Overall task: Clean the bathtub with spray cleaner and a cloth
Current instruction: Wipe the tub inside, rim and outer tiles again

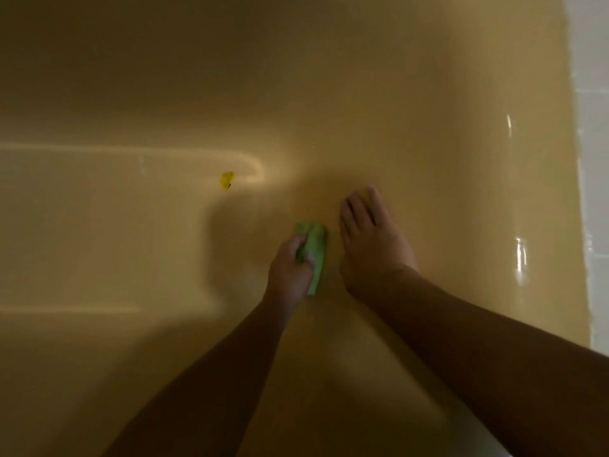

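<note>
Landmark: cloth (313, 249), lying on bathtub (428, 94) surface. On left and near side of cloth: left hand (290, 268), fingers curled around it. Just right of cloth, narrow gap between: right hand (372, 239), flat on bathtub surface. Left of cloth and farther back, well apart: small object (227, 180). Far right of cloth, beyond bathtub edge: tiled wall (593, 159).

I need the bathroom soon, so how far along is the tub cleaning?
Done: hard to tell; the tub gleams at its right side, perhaps wet. In hand: the left hand grips the green cloth on the tub, the right hand flat beside it. Left: probably the stretch by the small yellow object.
</note>
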Motion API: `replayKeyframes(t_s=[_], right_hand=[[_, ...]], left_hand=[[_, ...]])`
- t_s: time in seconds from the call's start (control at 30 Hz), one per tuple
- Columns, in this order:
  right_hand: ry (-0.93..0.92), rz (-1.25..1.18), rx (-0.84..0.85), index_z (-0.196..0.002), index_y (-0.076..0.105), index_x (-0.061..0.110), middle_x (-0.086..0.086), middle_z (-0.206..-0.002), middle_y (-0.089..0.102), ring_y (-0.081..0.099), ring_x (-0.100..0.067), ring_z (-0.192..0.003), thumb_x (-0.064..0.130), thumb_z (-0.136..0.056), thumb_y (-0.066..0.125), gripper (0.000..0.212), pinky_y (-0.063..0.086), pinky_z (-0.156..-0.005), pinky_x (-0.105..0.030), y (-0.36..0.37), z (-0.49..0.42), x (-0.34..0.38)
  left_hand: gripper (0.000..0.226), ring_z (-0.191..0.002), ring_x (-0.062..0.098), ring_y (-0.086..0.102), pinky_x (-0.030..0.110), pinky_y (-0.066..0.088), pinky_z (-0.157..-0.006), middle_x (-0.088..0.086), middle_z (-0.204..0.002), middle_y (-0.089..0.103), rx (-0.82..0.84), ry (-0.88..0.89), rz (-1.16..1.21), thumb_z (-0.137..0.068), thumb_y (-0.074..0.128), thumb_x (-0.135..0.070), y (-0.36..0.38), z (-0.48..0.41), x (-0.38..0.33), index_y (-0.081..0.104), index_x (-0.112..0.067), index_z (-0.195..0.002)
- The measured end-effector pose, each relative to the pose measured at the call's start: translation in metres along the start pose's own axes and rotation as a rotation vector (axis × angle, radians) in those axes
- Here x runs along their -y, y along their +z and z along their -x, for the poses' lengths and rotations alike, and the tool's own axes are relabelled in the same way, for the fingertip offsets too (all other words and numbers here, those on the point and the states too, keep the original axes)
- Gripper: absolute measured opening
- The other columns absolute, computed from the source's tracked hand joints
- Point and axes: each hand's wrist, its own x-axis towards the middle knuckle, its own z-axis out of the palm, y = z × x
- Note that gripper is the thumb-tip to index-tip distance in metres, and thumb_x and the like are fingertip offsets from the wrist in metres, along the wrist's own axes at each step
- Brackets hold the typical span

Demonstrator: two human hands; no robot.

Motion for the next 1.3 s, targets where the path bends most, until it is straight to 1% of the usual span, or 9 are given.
replayKeyframes(t_s=[0.13, 0.27, 0.37, 0.57, 0.73, 0.9, 1.1, 1.2, 1.3], right_hand=[[-0.017, -0.029, 0.029, -0.16, -0.007, -0.001, -0.023, -0.17, -0.01, -0.011, -0.041, -0.158, 0.041, -0.108, 0.012, 0.069, -0.015, -0.119, -0.066, 0.001, 0.002, 0.006], [-0.038, -0.036, 0.039, -0.161, -0.007, -0.001, -0.024, -0.17, -0.01, -0.011, -0.043, -0.158, 0.046, -0.109, 0.01, 0.071, -0.014, -0.119, -0.066, 0.003, -0.004, 0.014], [-0.065, -0.05, 0.034, -0.161, -0.01, 0.002, -0.023, -0.171, -0.009, -0.01, -0.042, -0.158, 0.046, -0.108, 0.013, 0.072, -0.014, -0.12, -0.066, 0.005, -0.007, 0.02], [-0.064, -0.042, 0.017, -0.161, -0.006, 0.001, -0.023, -0.17, -0.009, -0.011, -0.04, -0.158, 0.047, -0.106, 0.012, 0.073, -0.015, -0.121, -0.067, 0.015, -0.024, 0.044], [-0.083, -0.131, 0.047, -0.162, -0.003, 0.001, -0.022, -0.171, -0.005, -0.007, -0.039, -0.159, 0.041, -0.108, 0.014, 0.069, -0.014, -0.122, -0.065, 0.012, -0.025, 0.051], [-0.171, -0.299, 0.015, -0.162, 0.013, 0.001, -0.021, -0.166, 0.026, 0.02, -0.036, -0.156, 0.037, -0.104, 0.028, 0.07, -0.005, -0.126, -0.058, 0.007, -0.021, 0.053], [-0.248, -1.175, 0.129, -0.164, 0.022, 0.022, -0.009, -0.159, 0.045, 0.041, -0.025, -0.146, 0.029, -0.107, 0.041, 0.061, 0.026, -0.121, -0.034, 0.005, -0.018, 0.072], [-0.019, -1.753, 0.094, -0.157, 0.041, 0.026, -0.005, -0.132, 0.065, 0.063, -0.021, -0.115, 0.036, -0.108, 0.048, 0.05, 0.049, -0.093, -0.03, 0.012, -0.017, 0.09], [0.008, -1.904, 0.097, -0.149, 0.05, 0.028, -0.001, -0.11, 0.068, 0.065, -0.011, -0.089, 0.04, -0.102, 0.061, 0.05, 0.048, -0.074, -0.024, 0.011, -0.012, 0.097]], left_hand=[[0.029, -0.105, 0.028, 0.062, 0.037, 0.054, -0.078, 0.007, -0.126, 0.061, 0.244, -0.314, -0.17, -0.104, 0.049, -0.029, -0.012, 0.068, 0.011, 0.053, -0.024, -0.132], [0.028, -0.093, 0.035, 0.072, 0.047, 0.064, -0.072, 0.016, -0.117, 0.068, 0.251, -0.481, 0.323, -0.104, 0.055, -0.028, -0.01, 0.034, -0.02, 0.063, -0.01, -0.124], [0.026, -0.086, 0.033, 0.075, 0.058, 0.063, -0.078, 0.016, -0.106, 0.075, 0.014, -0.379, 0.485, -0.091, 0.064, -0.028, -0.01, -0.026, -0.038, 0.074, -0.01, -0.107], [0.043, -0.13, 0.026, 0.056, 0.036, 0.043, -0.11, 0.008, -0.144, 0.06, -0.212, 0.152, 0.024, -0.103, 0.055, -0.026, -0.017, -0.088, -0.065, 0.056, -0.017, -0.145], [0.042, -0.125, 0.027, 0.058, 0.027, 0.039, -0.1, 0.009, -0.136, 0.063, -0.047, 0.302, -0.254, -0.097, 0.065, -0.016, -0.025, -0.057, 0.004, 0.06, -0.015, -0.139], [0.033, -0.113, 0.025, 0.064, 0.029, 0.046, -0.091, 0.004, -0.124, 0.068, 0.234, 0.051, -0.311, -0.097, 0.066, -0.024, -0.033, 0.016, 0.06, 0.063, -0.02, -0.129], [0.023, -0.109, 0.029, 0.068, 0.038, 0.053, -0.088, 0.014, -0.119, 0.069, 0.688, -0.156, 0.29, -0.104, 0.059, -0.01, -0.083, 0.043, 0.049, 0.061, -0.007, -0.127], [0.017, -0.105, 0.026, 0.069, 0.044, 0.056, -0.086, 0.005, -0.112, 0.071, 0.652, -0.119, 0.395, -0.102, 0.062, -0.009, -0.108, 0.046, 0.049, 0.064, -0.013, -0.118], [0.017, -0.094, 0.017, 0.068, 0.042, 0.056, -0.082, 0.0, -0.105, 0.069, 0.46, 0.091, 0.219, -0.093, 0.075, -0.012, -0.132, 0.041, 0.046, 0.067, -0.021, -0.106]])
